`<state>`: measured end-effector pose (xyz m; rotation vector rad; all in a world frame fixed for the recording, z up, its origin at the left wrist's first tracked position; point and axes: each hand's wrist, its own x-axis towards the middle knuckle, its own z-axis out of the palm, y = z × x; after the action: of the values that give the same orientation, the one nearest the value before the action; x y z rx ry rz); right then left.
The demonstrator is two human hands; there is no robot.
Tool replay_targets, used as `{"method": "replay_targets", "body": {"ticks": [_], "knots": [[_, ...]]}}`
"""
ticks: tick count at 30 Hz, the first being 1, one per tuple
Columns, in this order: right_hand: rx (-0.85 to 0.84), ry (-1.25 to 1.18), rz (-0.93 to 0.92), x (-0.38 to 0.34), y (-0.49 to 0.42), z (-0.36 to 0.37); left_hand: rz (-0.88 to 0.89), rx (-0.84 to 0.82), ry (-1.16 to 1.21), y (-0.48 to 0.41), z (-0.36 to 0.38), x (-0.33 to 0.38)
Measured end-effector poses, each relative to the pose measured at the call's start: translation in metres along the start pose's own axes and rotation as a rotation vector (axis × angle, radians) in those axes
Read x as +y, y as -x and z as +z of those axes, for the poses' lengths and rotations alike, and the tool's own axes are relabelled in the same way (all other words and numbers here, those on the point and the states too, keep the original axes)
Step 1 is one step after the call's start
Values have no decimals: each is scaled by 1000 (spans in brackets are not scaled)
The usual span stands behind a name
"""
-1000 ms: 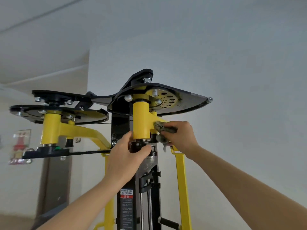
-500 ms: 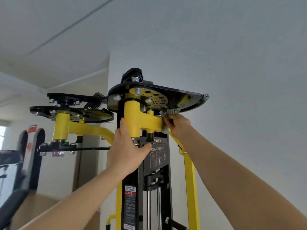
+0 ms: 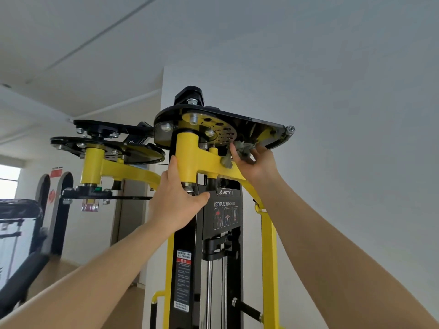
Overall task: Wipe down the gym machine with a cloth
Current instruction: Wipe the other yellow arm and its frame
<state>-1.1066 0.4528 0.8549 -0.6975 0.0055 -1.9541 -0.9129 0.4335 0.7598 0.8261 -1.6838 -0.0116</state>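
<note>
A yellow and black gym machine (image 3: 222, 211) labelled for pectoral fly rises in front of me, seen from below. My right hand (image 3: 255, 162) is raised to the underside of the right black cam plate (image 3: 261, 130) and pinches a small grey-green cloth (image 3: 241, 150) against it, beside the yellow perforated disc (image 3: 213, 129). My left hand (image 3: 177, 203) grips the lower end of the yellow pivot cylinder (image 3: 187, 157), thumb under its base.
The machine's second pivot arm and black cam plate (image 3: 107, 148) reach out to the left. A white wall stands close behind on the right, the ceiling above. Another dark padded machine (image 3: 21, 233) sits at the left edge. A black handle (image 3: 245, 308) juts out low on the frame.
My right hand has climbed with the cloth from the yellow arm beside the cylinder up to the underside of the black cam plate. My left hand keeps its hold; my view has shifted.
</note>
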Motion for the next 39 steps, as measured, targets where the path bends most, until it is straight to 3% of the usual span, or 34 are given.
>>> {"method": "replay_targets", "body": {"ticks": [12,18,27,33,39], "knots": [[-89,-57,-20,-55,43,-12,-9,3,10,2,-2,-1],[-98,147,-101,-41,30,-11,-8,6,-24,3,-3,0],[-38,158,25,-24,24,-6,74,2,56,10,-9,4],[-34,121,-67,-45,32,-11,76,43,30,10,-3,0],[-45,368,-162,-36,32,-1,85,33,32,6,-1,-5]]}}
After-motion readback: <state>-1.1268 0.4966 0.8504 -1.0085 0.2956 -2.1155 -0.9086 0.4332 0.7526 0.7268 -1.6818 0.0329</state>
